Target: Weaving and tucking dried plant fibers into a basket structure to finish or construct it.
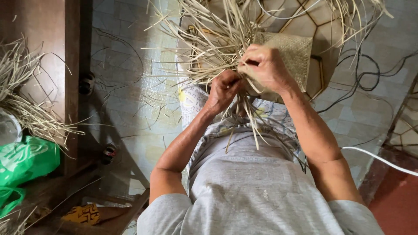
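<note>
A partly woven piece of pale straw [294, 54] rests above my lap, with many loose flat strips [204, 43] fanning out from its left edge. My right hand [266, 67] grips the woven edge, fingers curled over it. Just below and to the left, my left hand [224, 89] pinches a few of the loose strips where they meet the weave. Some strips [248, 122] hang down over my grey shirt.
A bundle of dry straw [19, 87] lies at the left beside a green plastic bag [24, 159]. Dark wooden furniture [72, 87] stands left. Black cables [365, 74] and a white cord [379, 159] cross the tiled floor at right.
</note>
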